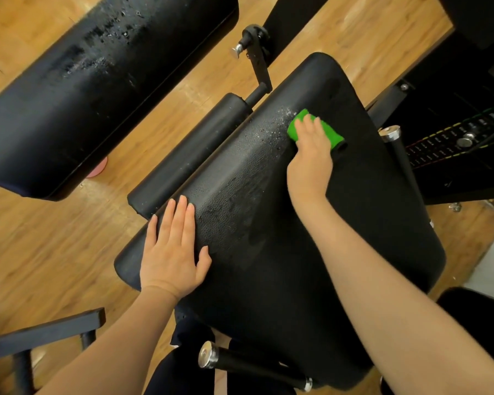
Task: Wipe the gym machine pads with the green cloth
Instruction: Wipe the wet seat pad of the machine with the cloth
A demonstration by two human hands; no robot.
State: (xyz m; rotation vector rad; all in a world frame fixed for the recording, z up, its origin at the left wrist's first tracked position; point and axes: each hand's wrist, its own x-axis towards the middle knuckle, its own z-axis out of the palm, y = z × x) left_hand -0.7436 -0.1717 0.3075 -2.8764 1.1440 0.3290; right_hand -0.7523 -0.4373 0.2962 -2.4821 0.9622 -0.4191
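A person's two bare hands work on a wide black padded gym seat (311, 266), seen from above.

The right hand (311, 155) presses a folded bright green cloth (330, 129) flat against the far part of the seat pad, fingers lying nearly straight over the cloth — beads of moisture glisten just left of it. The left hand (173, 249) rests flat on the pad's near left edge, fingers straight and slightly spread, holding nothing. A second long black cushioned pad (97, 81), also speckled with droplets, sits upper left, apart from the seat, above the wooden plank floor (54, 252).
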